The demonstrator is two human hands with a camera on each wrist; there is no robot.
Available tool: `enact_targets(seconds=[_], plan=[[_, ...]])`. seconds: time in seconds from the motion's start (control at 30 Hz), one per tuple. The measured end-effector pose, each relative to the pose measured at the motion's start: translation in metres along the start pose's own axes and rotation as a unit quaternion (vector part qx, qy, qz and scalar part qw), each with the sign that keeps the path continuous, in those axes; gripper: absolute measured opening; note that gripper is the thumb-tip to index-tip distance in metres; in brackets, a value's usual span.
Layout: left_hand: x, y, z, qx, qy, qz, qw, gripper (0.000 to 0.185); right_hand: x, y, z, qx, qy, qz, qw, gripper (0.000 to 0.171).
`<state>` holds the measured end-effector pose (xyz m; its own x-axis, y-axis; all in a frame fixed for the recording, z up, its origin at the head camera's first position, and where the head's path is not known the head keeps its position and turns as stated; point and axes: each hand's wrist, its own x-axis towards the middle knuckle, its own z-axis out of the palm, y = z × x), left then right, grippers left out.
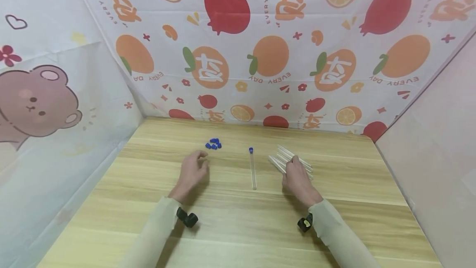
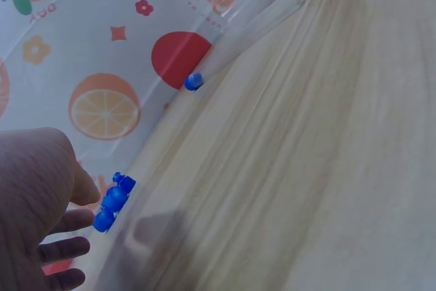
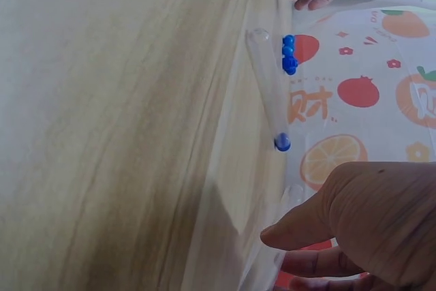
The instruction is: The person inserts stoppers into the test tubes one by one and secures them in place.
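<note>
My left hand [image 1: 192, 173] hovers with loosely bent fingers beside several small blue caps [image 1: 214, 146]; in the left wrist view its fingertips are close to the caps [image 2: 112, 202], with nothing held. My right hand [image 1: 297, 177] reaches down over several clear test tubes [image 1: 293, 156] lying in a loose bundle. The right wrist view has its thumb [image 3: 300, 226] apart from the fingers, right at a tube [image 3: 291, 197]; the hand hides part of the bundle. Between the hands lies one test tube [image 1: 253, 171] with a blue cap [image 1: 251, 150] on its far end.
Everything lies on a wood-grain table [image 1: 230, 226]. A fruit-printed cloth [image 1: 238, 73] stands along its back edge. A bear-printed sheet [image 1: 41, 98] borders the left side, and a pale sheet [image 1: 442, 144] the right.
</note>
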<state>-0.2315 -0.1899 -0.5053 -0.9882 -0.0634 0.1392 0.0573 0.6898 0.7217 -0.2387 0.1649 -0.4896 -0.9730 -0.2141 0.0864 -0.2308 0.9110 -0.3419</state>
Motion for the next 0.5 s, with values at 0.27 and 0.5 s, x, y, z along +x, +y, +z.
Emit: enact_targets(seconds=[0.27,0.5], plan=[[0.011,-0.003,-0.002,0.018,0.003,-0.001,0.9998,0.035,-0.001,-0.001,-0.007,0.030,-0.002,0.008,1.000,0.005],[0.022,-0.009,-0.007,0.024,0.003,-0.011,0.9996,0.036,0.000,-0.001,-0.013,0.017,0.028,-0.009,0.999,0.011]])
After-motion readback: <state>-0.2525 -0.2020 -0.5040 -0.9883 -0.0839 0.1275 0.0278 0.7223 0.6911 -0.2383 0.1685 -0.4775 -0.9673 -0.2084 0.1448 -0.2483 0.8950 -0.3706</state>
